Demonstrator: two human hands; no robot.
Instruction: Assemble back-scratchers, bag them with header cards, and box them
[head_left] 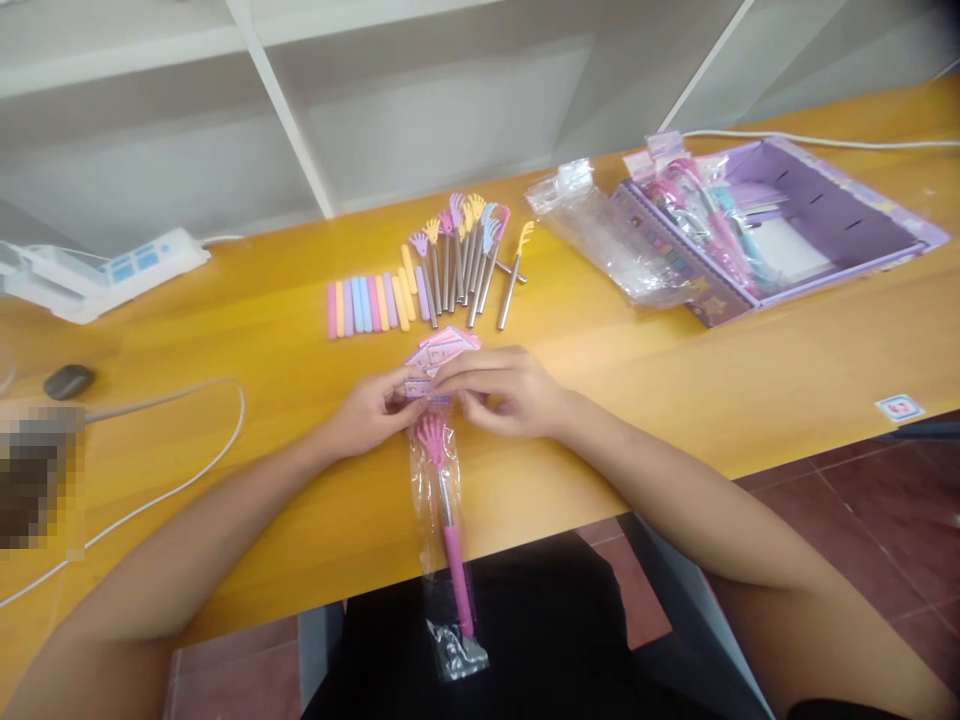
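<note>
My left hand (381,408) is closed on the left end of a small purple-and-pink printed header card (417,388), thumb below and fingers above. From the other side, the fingers of my right hand (517,392) press on the same card, partly covering it. Below the card hangs a clear plastic bag (421,500) over the table's front edge. Inside it lies a pink back scratcher (456,575), hand-shaped end up, handle down. Just beyond my fingers is a loose pile of similar printed cards (448,343).
Several metal back scratcher rods (480,265) with coloured hand ends lie beyond the cards, beside a row of pastel handles (364,306). At right, clear bags (615,250) lean against a purple box (847,270) containing bagged scratchers. A power strip (142,270) and white cable (241,410) lie left.
</note>
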